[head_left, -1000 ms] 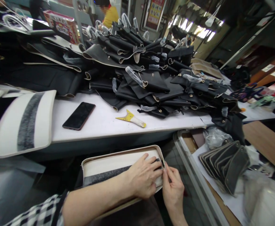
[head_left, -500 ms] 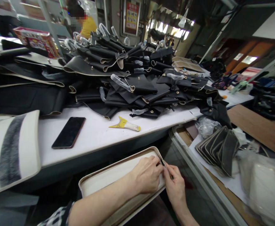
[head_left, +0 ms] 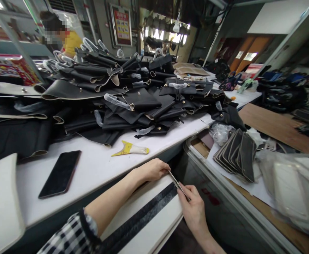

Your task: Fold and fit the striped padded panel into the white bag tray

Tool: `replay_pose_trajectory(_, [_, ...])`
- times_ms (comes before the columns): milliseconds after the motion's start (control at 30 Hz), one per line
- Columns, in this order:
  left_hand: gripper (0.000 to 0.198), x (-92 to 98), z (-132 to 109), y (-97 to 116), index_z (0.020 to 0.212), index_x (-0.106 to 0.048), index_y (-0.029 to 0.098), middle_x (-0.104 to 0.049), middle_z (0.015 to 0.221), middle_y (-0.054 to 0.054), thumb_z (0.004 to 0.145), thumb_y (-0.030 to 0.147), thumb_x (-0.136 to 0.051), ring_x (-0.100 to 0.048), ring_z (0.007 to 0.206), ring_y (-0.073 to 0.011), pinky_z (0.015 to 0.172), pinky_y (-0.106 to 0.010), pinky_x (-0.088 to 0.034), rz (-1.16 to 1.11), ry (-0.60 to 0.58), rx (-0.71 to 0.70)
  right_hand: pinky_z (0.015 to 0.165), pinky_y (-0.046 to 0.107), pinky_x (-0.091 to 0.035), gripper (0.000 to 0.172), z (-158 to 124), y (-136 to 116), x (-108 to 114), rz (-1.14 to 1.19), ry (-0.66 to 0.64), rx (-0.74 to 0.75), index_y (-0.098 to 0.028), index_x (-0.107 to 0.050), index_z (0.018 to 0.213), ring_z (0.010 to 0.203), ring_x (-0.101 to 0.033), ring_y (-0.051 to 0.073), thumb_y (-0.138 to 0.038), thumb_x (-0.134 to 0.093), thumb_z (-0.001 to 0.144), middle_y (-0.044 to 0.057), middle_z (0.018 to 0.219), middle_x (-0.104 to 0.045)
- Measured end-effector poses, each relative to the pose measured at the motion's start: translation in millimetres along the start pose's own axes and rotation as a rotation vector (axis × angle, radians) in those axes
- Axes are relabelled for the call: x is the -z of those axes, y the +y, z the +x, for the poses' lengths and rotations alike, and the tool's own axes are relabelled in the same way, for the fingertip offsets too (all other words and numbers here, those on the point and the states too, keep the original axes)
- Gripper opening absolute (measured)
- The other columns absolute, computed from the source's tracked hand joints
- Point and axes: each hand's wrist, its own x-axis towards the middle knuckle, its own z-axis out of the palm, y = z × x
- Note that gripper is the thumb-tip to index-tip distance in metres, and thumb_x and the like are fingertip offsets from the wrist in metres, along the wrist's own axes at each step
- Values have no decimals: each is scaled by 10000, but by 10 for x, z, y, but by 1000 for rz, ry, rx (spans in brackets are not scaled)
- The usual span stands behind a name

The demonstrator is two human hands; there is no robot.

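A white bag panel (head_left: 161, 220) with a dark stripe along it lies below the table edge, its right-hand end edge turned up towards me. My left hand (head_left: 155, 169) reaches across from a checkered sleeve, its fingers closed on the far corner of that edge. Lower down the same edge, my right hand (head_left: 192, 204) pinches it between thumb and fingers. The left fingertips are partly hidden. Just beyond my hands, a yellow and white scraper-like tool (head_left: 130, 148) rests on the white table (head_left: 93, 169). A black phone (head_left: 60, 174) lies further left.
Black bag pieces (head_left: 133, 106) with wrapped handles are heaped across the table. Another white striped panel (head_left: 7, 201) stands at the left. Dark flap-shaped pieces (head_left: 236, 155) and plastic-wrapped pieces (head_left: 289, 190) lie right. A person in yellow (head_left: 72, 44) is in the background.
The panel has turned from its hollow, rimmed inside to its striped face. My left hand has moved to the far corner; the right still grips the edge. The view has shifted right.
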Motion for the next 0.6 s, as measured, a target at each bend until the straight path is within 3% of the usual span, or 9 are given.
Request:
replay_pose_trajectory(200, [279,-58,20,-60,1033,-720,192,-747,947,-15,895,146,-481,-674,844,-144,774,-213,-499,-48,-5,-4,714,274,-508,407,-1,-15,16,2,-44,-33,-155,-702,1169,834,-601,185,-437,-518,940,92,975,-577])
replay_pose_trajectory(333, [303,-75,48,-7,984,-724,218,-712,1021,-2,815,88,-509,-651,905,-142,822,-220,-486,-37,22,-64,637,243,-504,384,-6,-35,19,51,-65,-49,-172,-700,1177,824,-599,181,-417,-528,938,92,979,-572])
replay_pose_trajectory(600, [258,-52,12,195,898,-723,229,-696,953,-5,777,86,-546,-597,918,-168,840,-284,-445,98,89,-184,759,266,-496,353,-1,-62,38,23,-64,-23,-187,-696,1182,839,-580,170,-391,-532,944,65,964,-558])
